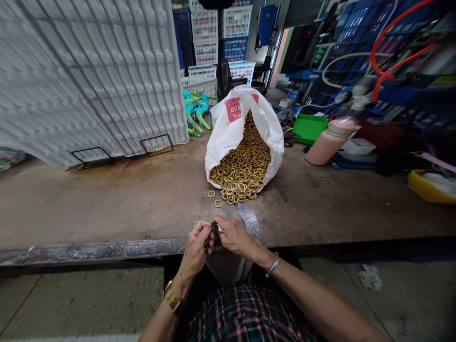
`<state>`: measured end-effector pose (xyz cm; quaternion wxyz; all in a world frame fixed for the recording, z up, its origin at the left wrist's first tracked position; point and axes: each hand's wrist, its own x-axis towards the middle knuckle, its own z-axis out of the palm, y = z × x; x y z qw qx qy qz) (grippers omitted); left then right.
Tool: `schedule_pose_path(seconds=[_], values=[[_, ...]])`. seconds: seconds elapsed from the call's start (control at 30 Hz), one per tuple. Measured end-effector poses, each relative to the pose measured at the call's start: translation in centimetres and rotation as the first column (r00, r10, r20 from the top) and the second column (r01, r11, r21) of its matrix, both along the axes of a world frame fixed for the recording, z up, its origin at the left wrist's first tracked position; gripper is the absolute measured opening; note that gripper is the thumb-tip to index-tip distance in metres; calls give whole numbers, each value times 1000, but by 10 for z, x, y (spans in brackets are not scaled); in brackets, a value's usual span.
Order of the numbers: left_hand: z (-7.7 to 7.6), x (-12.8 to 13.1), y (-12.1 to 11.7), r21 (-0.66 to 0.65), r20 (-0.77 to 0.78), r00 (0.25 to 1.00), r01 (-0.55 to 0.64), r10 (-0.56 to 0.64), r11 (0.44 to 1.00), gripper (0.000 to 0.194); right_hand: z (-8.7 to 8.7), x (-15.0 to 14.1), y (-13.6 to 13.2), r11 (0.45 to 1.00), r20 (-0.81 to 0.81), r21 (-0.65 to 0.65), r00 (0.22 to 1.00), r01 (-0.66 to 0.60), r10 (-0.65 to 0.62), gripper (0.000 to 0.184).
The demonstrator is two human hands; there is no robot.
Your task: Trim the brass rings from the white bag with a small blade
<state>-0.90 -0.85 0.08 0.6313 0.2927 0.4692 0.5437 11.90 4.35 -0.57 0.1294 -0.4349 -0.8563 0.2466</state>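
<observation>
My left hand (199, 241) is closed at the table's front edge, with a bit of brass-coloured ring (206, 242) showing between its fingers. Close against it, my right hand (233, 236) is closed too, its fingertips meeting the left ones. A small dark piece (214, 227) sits between the fingertips, too small to name. Just beyond the hands, a white plastic sack (223, 137) lies open towards me, full of brass-coloured rings (249, 156). Several rings have spilled from its mouth, and two loose rings (218, 204) lie apart on the left.
Stacked white ribbed trays (142, 71) stand at the left behind black wire stands (156, 144). On the right are a green tray (310, 128), a pink bottle (327, 145) and a yellow tray (429, 187). Turquoise-and-green plastic pieces (195, 111) lie behind the sack.
</observation>
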Motion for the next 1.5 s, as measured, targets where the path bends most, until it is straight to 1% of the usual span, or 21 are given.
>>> schedule_pose_path(seconds=[0.13,0.23,0.3,0.37,0.5,0.6,0.67,0.77,0.87,0.97,1.03,1.1,1.2,1.23,1.3,1.33,1.4,1.43,1.5], values=[[-2,-1,0,11,-31,1000,0,0,1000,30,5,-1,0,1000,66,-7,998,-15,16,24],[-4,-3,-1,18,-59,998,21,-20,1000,29,8,-1,2,999,137,-8,990,-31,32,26],[-3,-3,-3,12,-69,997,32,-31,999,29,9,-2,4,999,197,2,980,-35,34,27],[0,-2,-5,-1,-60,997,46,-46,999,29,9,-3,9,1000,245,21,969,-15,9,27],[11,1,-9,-25,52,995,83,-82,996,28,10,-7,21,995,289,64,953,73,-89,29],[13,1,-8,-36,177,984,28,-21,999,30,11,-10,30,975,278,121,936,188,-215,26],[10,0,-7,-58,237,971,-15,28,998,31,11,-12,35,960,259,160,928,232,-267,22],[6,-3,-5,-97,290,954,-46,72,994,29,9,-16,40,953,280,181,917,241,-285,22],[3,-7,-3,-115,355,931,-40,78,993,27,6,-19,42,952,318,186,903,241,-291,20],[2,-10,-1,-154,448,890,-17,85,988,29,3,-21,41,947,334,212,893,241,-302,22],[2,-13,1,-182,500,859,-24,113,983,26,2,-19,40,947,334,215,893,238,-301,24],[2,-15,2,-207,532,833,-43,150,977,21,1,-16,41,947,294,208,908,244,-298,24],[4,-17,4,-216,534,829,-58,168,975,21,-1,-8,43,949,147,175,946,264,-290,23],[5,-16,5,-209,523,837,-59,162,976,22,-2,-6,44,953,77,141,957,269,-281,21],[6,-15,7,-189,479,864,-71,155,979,25,-2,-1,43,969,-108,21,964,247,-243,17],[6,-13,8,-178,438,885,-85,156,980,26,-1,0,42,974,-213,-57,951,219,-226,19],[6,-9,9,-145,313,934,-132,172,981,29,2,2,36,968,-388,-208,897,138,-211,26],[6,-7,10,-120,233,955,-158,182,980,31,5,3,32,959,-442,-267,872,95,-210,27],[6,-4,10,-71,67,979,-188,193,980,37,11,3,24,942,-486,-335,853,21,-192,29]])
